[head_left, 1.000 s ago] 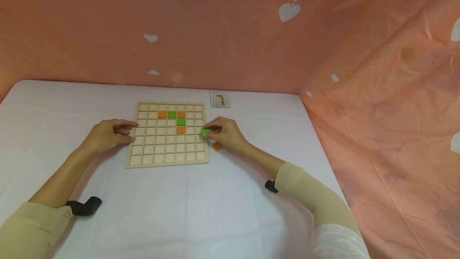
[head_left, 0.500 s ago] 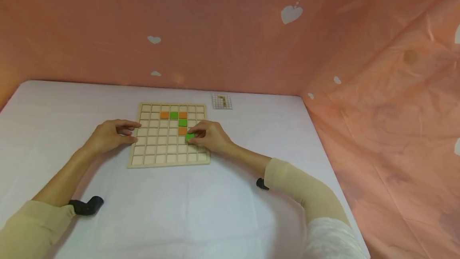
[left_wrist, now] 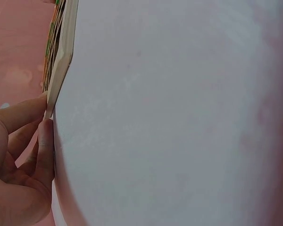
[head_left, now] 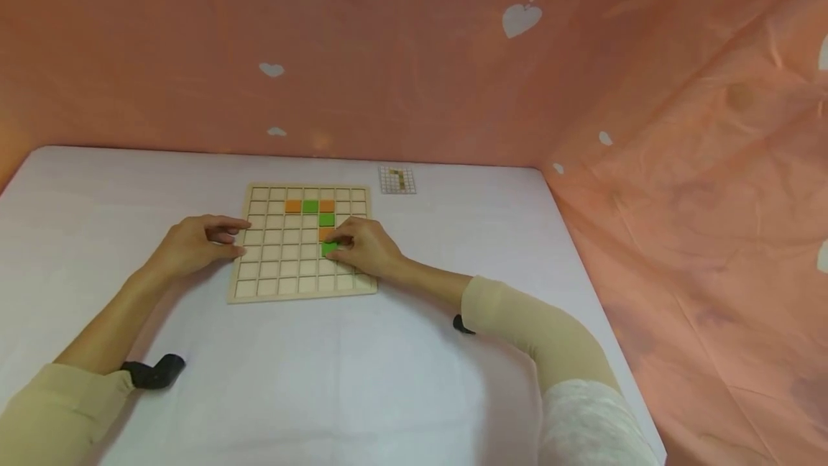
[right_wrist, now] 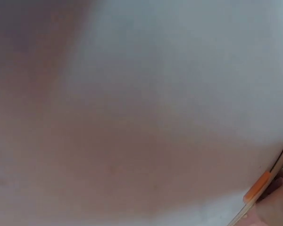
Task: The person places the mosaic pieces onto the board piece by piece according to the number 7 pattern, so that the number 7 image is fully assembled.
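Observation:
A square wooden board [head_left: 287,268] with a grid of shallow cells lies on the table. Along its upper part orange and green square tiles form a short row, with a column dropping from the row's right end. My right hand [head_left: 369,247] is over the board's right side, pinching a green tile [head_left: 329,249] between thumb and fingers at the cell just below the lowest orange tile [head_left: 325,234]. At the board's left edge rests my left hand [head_left: 194,244], thumb and index finger extended against the rim; the left wrist view shows these fingertips touching the board's edge [left_wrist: 62,66].
Beyond the board's far right corner lies a small pattern card [head_left: 397,180] with a printed grid. A loose orange tile [right_wrist: 257,187] sits beside the board in the right wrist view; my right arm hides it from the head view. A white cloth [head_left: 310,380] covers the table.
My right hand has carried the green tile leftward from the board's right edge to the cell under the lowest orange tile. My left hand has stayed at the left rim.

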A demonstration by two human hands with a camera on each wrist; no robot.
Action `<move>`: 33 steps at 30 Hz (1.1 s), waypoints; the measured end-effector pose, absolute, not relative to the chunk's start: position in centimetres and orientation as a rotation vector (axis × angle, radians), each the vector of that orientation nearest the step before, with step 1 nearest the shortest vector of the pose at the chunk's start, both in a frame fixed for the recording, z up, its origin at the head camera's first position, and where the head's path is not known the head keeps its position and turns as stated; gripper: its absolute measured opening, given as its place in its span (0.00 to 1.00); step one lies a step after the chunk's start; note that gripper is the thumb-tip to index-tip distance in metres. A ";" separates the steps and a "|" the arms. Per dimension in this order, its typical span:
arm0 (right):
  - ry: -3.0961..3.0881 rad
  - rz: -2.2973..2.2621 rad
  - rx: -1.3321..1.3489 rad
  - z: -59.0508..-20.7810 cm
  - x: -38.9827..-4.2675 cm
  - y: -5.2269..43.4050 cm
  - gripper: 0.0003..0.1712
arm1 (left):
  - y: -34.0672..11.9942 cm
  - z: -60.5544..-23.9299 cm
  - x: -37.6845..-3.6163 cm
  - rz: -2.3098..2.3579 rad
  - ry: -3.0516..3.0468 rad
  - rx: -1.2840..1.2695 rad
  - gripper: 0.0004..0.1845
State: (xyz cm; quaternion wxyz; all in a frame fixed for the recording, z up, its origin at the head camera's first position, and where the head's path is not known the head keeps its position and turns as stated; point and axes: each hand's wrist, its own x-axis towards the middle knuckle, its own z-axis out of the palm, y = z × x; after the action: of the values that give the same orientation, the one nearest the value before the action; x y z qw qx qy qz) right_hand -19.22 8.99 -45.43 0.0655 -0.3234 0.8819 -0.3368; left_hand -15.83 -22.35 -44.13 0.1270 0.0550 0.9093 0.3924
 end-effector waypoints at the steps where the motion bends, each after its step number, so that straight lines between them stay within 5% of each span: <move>1: 2.662 -1.013 -0.975 -45.5 -19.2 8.9 0.15 | -22.4 -44.1 -15.9 1.142 2.648 0.163 0.29; 33: 2.355 -1.419 -0.871 -44.9 -19.4 12.1 0.16 | -22.4 -44.0 -15.9 1.143 2.645 0.166 0.29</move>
State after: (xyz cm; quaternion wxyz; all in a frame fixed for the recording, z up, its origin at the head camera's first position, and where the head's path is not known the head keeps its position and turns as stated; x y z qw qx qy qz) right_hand -19.39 12.05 -44.95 0.1287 -0.2994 0.8098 -0.4879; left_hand -15.86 -22.35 -44.03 0.1275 0.0569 0.9090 0.3927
